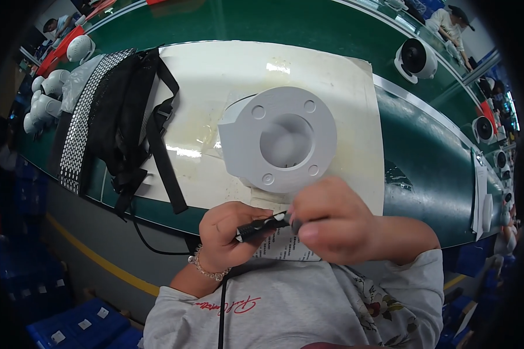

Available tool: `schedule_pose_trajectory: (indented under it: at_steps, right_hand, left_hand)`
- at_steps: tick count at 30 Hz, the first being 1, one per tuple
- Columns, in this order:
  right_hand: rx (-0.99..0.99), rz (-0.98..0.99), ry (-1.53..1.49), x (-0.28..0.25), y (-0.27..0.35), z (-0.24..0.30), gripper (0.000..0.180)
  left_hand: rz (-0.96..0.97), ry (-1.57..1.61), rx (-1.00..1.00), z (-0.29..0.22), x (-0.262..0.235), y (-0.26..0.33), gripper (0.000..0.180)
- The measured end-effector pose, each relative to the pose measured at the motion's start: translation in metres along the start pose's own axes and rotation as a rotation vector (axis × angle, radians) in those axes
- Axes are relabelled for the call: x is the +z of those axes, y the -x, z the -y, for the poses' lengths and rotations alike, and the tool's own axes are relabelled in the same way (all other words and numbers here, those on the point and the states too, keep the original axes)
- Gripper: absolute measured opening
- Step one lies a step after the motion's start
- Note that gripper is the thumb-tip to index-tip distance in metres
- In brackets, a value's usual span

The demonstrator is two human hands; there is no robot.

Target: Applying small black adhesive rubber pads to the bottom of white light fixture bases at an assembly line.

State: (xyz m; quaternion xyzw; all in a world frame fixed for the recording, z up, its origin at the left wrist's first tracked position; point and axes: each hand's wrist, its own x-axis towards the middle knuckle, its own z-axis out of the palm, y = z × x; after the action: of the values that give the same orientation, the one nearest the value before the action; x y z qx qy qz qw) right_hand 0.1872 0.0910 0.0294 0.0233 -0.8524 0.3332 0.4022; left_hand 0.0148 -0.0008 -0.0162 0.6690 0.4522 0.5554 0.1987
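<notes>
My left hand [224,232] is closed around a narrow black strip [253,229] with pale round spots, held in front of my body. At the strip's right end, my right hand [335,224] has its fingers pinched together and is blurred. A small dark piece [296,225] shows at its fingertips; its kind is not clear. Just beyond both hands a white round plastic base [244,136] lies on the pale board, with a wide round opening in its middle and several small round recesses around it. A printed white sheet [285,247] shows below my hands.
The pale board [355,134] covers part of the green table [419,174]. A black strap bag [122,110] lies at the left, near several white fan parts [43,107]. A black-and-white fan [416,60] stands far right. People [451,26] work beyond. Blue bins [78,326] sit lower left.
</notes>
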Motion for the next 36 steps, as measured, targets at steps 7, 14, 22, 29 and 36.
schedule_pose_trajectory:
  at_steps: [7,14,22,29,36]
  right_hand:
    - [-0.07,-0.112,-0.028,-0.018,-0.016,0.003,0.056]
    - [0.31,-0.327,-0.002,-0.04,-0.045,-0.024,0.062]
    - [0.191,0.016,0.488,-0.047,-0.048,-0.011,0.055]
    - [0.04,0.09,0.758,-0.045,-0.059,0.004,0.053]
    - [0.376,-0.076,0.078,-0.02,-0.078,-0.019,0.044]
  left_hand:
    - [-0.003,-0.038,-0.037,-0.002,-0.001,0.0,0.019]
    - [-0.103,-0.082,0.112,0.008,0.007,0.007,0.024]
    - [-0.054,-0.072,0.112,0.014,0.007,0.003,0.02]
    - [0.026,-0.116,0.158,0.016,0.004,0.003,0.024]
    - [-0.08,-0.074,0.104,0.016,0.01,0.004,0.021]
